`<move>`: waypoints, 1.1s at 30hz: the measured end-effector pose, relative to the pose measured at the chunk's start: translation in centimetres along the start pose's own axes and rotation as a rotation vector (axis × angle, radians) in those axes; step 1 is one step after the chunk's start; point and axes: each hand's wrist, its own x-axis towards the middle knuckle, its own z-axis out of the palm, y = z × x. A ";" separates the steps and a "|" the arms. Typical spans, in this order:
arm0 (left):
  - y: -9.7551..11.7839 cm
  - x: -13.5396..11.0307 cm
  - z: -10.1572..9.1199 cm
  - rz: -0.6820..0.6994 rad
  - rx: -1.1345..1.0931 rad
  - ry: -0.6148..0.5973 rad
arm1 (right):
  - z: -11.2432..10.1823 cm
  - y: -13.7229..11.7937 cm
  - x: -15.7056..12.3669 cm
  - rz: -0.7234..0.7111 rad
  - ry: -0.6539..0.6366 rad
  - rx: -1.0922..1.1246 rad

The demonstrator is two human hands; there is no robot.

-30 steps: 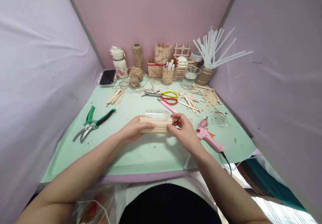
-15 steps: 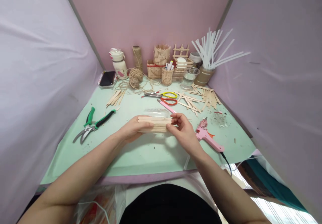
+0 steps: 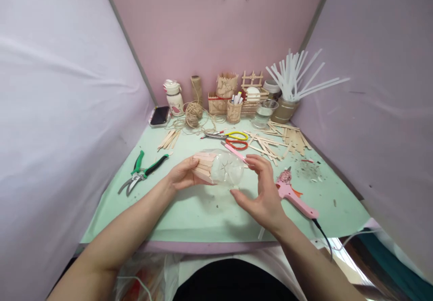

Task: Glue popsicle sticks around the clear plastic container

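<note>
My left hand [image 3: 184, 173] grips a clear plastic bottle bottom [image 3: 227, 168] by its side, where several flat wooden craft sticks [image 3: 204, 166] lie side by side along the wall. The bottle piece is tilted, its ridged base facing right and toward me. Just right of that base, my right hand [image 3: 260, 192] is open, thumb and fingers spread in a curve and apart from the plastic. Left fingers behind the piece are partly hidden. A pink glue gun [image 3: 294, 195] lies right of my right hand.
Green-handled pruning shears [image 3: 140, 172] lie at left. Scissors [image 3: 233, 139], a pink cutter [image 3: 235, 151] and loose craft sticks [image 3: 265, 145] lie behind the hands. Along the back stand a twine ball [image 3: 194, 113], a water cup [image 3: 264, 113] and a jar [image 3: 285, 110] of white glue sticks.
The bottle piece has turned so its clear base faces right and toward me. My right hand has let go and opened beside it; my left hand keeps hold. The camera view has shifted.
</note>
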 end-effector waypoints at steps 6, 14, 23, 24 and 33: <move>-0.7 0.0 -0.7 -0.013 -0.093 0.031 | 1.4 0.0 1.0 -0.060 -0.147 -0.044; -1.4 0.3 -0.9 -0.050 -0.036 0.245 | 2.4 -0.6 1.5 -0.096 -0.111 -0.069; -1.4 1.1 0.0 0.116 0.293 0.381 | 2.1 0.4 1.0 -0.152 -0.084 -0.220; -1.4 1.1 0.2 0.219 0.369 0.431 | 2.1 0.5 0.9 -0.158 -0.075 -0.244; -2.8 -0.4 2.0 0.614 0.832 0.188 | 2.5 1.3 1.1 -0.175 0.027 -0.389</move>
